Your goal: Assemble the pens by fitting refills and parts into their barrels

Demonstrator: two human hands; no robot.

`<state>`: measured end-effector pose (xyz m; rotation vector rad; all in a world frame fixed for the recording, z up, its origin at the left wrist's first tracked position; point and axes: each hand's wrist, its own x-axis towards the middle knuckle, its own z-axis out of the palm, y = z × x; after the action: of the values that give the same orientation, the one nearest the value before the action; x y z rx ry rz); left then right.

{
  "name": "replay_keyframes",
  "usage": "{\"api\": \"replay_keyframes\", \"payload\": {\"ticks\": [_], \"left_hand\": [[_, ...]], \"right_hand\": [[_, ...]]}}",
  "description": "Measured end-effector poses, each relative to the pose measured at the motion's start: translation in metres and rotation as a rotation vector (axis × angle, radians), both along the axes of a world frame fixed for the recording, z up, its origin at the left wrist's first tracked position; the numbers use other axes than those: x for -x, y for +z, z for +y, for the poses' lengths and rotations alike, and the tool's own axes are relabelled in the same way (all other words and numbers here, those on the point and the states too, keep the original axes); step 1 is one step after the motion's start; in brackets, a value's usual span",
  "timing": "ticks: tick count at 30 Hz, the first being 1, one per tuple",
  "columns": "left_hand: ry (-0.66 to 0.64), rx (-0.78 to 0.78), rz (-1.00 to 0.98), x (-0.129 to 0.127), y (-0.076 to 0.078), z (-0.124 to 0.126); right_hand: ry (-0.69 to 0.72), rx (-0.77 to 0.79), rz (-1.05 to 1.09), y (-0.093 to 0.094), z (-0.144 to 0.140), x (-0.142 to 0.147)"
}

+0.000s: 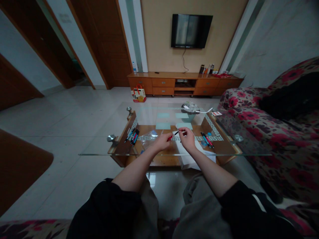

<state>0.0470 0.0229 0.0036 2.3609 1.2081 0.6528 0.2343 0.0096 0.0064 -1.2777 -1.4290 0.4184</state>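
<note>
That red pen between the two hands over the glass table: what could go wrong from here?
The red pen is pinched at its ends by the left hand and right hand; a small part could slip and drop. On the glass table it might roll off the edge. The loose pens nearby could be knocked.

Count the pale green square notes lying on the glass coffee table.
4 pale green notes: far left, far right, near left, near right, the last just beyond the right hand. Others may be hidden by the hands.
</note>
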Motion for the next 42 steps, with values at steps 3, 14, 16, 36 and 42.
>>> {"api": "replay_keyframes", "payload": {"ticks": [3, 14, 16, 36, 42], "left_hand": [[0.007, -0.01, -0.015, -0.001, -0.002, 0.001], [0.028, -0.056, -0.042, -0.002, 0.001, 0.002], [0.026, -0.073, -0.058, -0.002, 0.001, 0.003], [0.002, -0.098, -0.106, -0.007, 0.007, 0.001], [-0.04, -0.138, -0.12, -0.004, 0.006, 0.002]], "right_hand": [[0.04, 0.01, 0.002, 0.001, -0.001, 0.001], [0.065, 0.101, 0.015, 0.001, -0.001, 0.003], [0.071, 0.097, 0.021, 0.001, -0.001, 0.003], [0.123, 0.11, 0.045, -0.001, 0.0, 0.003], [0.083, 0.147, -0.066, 0.003, -0.004, 0.002]]}}
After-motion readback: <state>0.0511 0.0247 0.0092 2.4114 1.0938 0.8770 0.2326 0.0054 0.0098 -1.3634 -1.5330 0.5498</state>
